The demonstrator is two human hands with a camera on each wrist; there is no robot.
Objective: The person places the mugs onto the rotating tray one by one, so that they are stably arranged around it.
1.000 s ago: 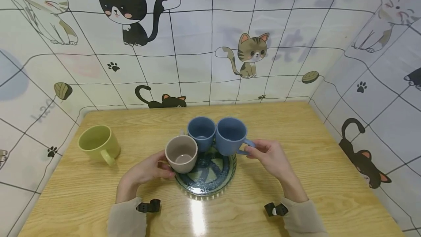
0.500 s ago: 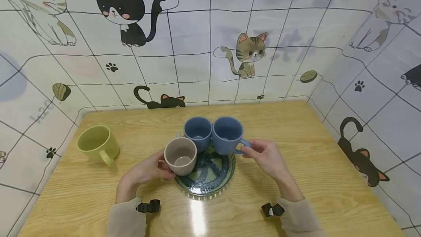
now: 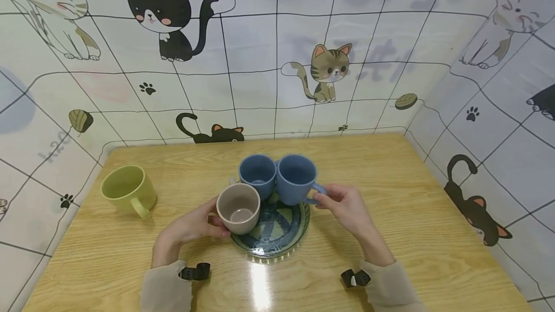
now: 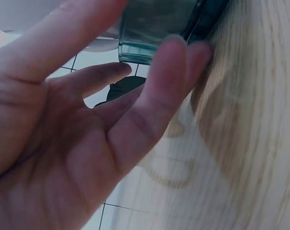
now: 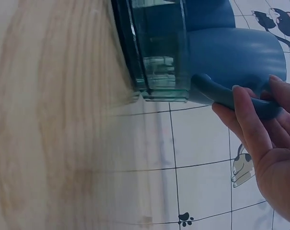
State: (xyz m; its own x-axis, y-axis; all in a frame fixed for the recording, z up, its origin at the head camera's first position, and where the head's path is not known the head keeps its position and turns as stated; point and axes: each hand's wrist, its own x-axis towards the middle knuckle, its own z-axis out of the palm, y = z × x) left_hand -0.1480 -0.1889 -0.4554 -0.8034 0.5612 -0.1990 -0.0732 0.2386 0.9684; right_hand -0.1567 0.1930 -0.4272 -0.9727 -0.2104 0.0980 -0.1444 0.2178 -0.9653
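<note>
A beige mug [image 3: 238, 208] sits at the left side of a round, ridged glass stand [image 3: 277, 235] with a blue-green pattern. My left hand [image 3: 197, 223] holds this mug's left side, with the thumb low at its front; in the left wrist view, fingers [image 4: 168, 72] reach beside the stand's glass wall. Two blue mugs stand close together at the stand's back: a left one [image 3: 257, 175] and a right one [image 3: 297, 177]. My right hand [image 3: 344, 206] pinches the right mug's handle [image 5: 221, 93] between thumb and fingers.
A yellow-green mug [image 3: 130, 191] stands apart at the table's left, its handle toward the front. The wooden table [image 3: 390, 182] meets a cat-patterned sheet [image 3: 260, 90] at the back and sides.
Both blue mugs have shifted slightly left with my right hand on the right one's handle. The beige mug has come a little toward me. The yellow-green mug stays put.
</note>
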